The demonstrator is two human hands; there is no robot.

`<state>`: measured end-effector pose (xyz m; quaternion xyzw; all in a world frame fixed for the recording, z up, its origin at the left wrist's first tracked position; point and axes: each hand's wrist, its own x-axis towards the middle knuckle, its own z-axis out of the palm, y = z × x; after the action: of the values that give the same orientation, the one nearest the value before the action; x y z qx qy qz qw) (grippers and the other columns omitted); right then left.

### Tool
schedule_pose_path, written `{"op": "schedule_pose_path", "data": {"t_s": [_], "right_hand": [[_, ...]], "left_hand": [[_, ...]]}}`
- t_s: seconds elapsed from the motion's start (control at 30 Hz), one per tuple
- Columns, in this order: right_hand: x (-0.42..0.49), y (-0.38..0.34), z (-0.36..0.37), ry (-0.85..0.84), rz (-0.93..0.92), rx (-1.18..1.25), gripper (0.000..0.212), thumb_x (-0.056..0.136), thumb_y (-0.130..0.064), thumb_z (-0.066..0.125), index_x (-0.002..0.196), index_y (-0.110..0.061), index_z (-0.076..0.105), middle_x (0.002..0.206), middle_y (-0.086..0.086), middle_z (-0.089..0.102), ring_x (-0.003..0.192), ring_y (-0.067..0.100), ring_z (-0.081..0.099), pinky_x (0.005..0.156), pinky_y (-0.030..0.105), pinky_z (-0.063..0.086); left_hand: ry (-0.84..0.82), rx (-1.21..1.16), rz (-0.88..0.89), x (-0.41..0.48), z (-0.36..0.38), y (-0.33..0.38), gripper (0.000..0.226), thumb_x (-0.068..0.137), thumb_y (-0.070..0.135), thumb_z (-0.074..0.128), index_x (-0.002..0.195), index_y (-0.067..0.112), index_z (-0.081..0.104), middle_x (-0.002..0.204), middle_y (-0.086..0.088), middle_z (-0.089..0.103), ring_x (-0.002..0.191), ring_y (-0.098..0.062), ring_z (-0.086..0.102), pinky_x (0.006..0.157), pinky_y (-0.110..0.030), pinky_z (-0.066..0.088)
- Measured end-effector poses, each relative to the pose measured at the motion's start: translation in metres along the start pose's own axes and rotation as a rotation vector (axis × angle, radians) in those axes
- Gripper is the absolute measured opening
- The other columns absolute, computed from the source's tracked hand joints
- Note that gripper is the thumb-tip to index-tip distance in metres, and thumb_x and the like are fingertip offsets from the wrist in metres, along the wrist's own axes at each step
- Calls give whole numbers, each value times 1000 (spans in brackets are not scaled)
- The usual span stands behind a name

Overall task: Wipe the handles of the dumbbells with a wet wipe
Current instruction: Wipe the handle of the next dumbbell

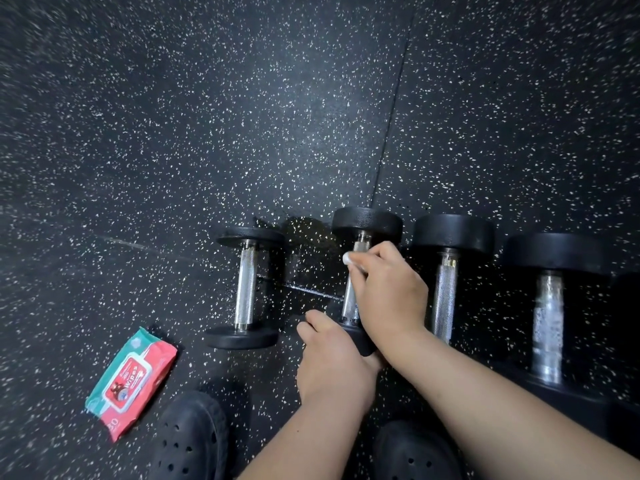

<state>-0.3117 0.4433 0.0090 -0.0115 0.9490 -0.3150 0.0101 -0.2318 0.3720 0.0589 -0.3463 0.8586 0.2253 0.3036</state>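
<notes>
The only writing is on the pack (133, 379), red and teal, lying on the speckled floor (207, 133) to the left. Its red label carries a white word that looks like "Wipes"; the smaller print and the number at its near end are too blurred to read.

Four dumbbells lie side by side, each with its long axis running away from the person, one black head near and one far. From the left these are the first dumbbell (246, 289), second dumbbell (367, 221), third dumbbell (445, 292) and fourth dumbbell (549, 320).

The right hand (388, 292) pinches a white wipe (347, 259) against the far part of the second dumbbell's knurled handle (350, 303). The left hand (332, 355) curls round that dumbbell's near head. Black clogs (190, 438) show at the bottom.
</notes>
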Motion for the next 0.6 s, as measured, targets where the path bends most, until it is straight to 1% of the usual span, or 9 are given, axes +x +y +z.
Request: {"op": "schedule_pose_path", "data": {"t_s": [0.03, 0.1, 0.17, 0.23, 0.3, 0.4, 0.43, 0.5, 0.6], "right_hand": [[-3, 2, -1, -11, -22, 2, 9, 95, -38, 74, 101, -34, 80, 94, -10, 62, 70, 16, 63, 57, 30, 47], [-1, 6, 0, 17, -62, -19, 7, 95, -37, 76, 99, -33, 80, 92, -8, 63, 66, 17, 63, 54, 29, 47], [10, 7, 2, 79, -94, -77, 8, 96, -37, 76, 95, -30, 80, 87, -5, 63, 59, 21, 61, 50, 28, 45], [18, 7, 4, 119, -85, -114, 12, 98, -38, 74, 92, -28, 79, 85, -2, 62, 54, 26, 60, 47, 29, 45], [12, 4, 4, 107, -64, -100, 12, 97, -38, 74, 94, -29, 80, 85, -2, 63, 53, 28, 61, 49, 29, 45], [-5, 1, 1, 15, -39, -39, 9, 95, -38, 75, 96, -31, 80, 86, -5, 64, 58, 27, 63, 53, 29, 41], [-5, 1, 0, 4, -32, -22, 9, 95, -38, 75, 97, -31, 80, 87, -6, 64, 59, 27, 63, 54, 30, 43], [2, 3, 0, 35, -13, -3, 10, 96, -39, 74, 99, -32, 80, 88, -6, 65, 62, 28, 64, 56, 32, 45], [17, 7, 0, 90, 22, -21, 16, 99, -44, 69, 104, -33, 80, 89, -5, 66, 67, 28, 66, 58, 32, 43]], "left_hand": [[1, 0, 0, 0, 0, 0, 89, 78, 52, 85, 132, 13, 26, 132, -5, 38, 108, -29, 67, 81, -40, 53], [5, -1, -5, -1, 1, 1, 93, 76, 57, 84, 134, 13, 26, 131, -4, 38, 108, -29, 67, 81, -40, 52], [10, 3, -10, -1, 2, 0, 100, 73, 64, 83, 136, 12, 26, 130, -4, 38, 108, -29, 67, 79, -40, 51], [8, 8, -9, -1, 2, 0, 101, 72, 66, 84, 136, 12, 27, 130, -4, 39, 108, -29, 67, 78, -41, 51], [3, 14, -9, 0, 1, 0, 100, 74, 60, 85, 138, 11, 27, 132, -4, 39, 109, -29, 67, 77, -39, 50], [12, 20, 3, 0, 0, 0, 89, 78, 46, 84, 136, 12, 26, 132, -5, 38, 109, -29, 67, 82, -41, 55], [15, 18, 5, 0, 1, 0, 88, 78, 46, 84, 135, 12, 26, 131, -5, 38, 109, -29, 67, 83, -41, 55], [16, 13, 1, -1, 2, 0, 94, 75, 56, 85, 134, 13, 27, 130, -4, 38, 109, -29, 67, 83, -41, 54], [20, 12, -5, 0, 4, -1, 108, 70, 68, 85, 140, 10, 26, 134, -5, 39, 109, -29, 68, 79, -40, 51]]}}
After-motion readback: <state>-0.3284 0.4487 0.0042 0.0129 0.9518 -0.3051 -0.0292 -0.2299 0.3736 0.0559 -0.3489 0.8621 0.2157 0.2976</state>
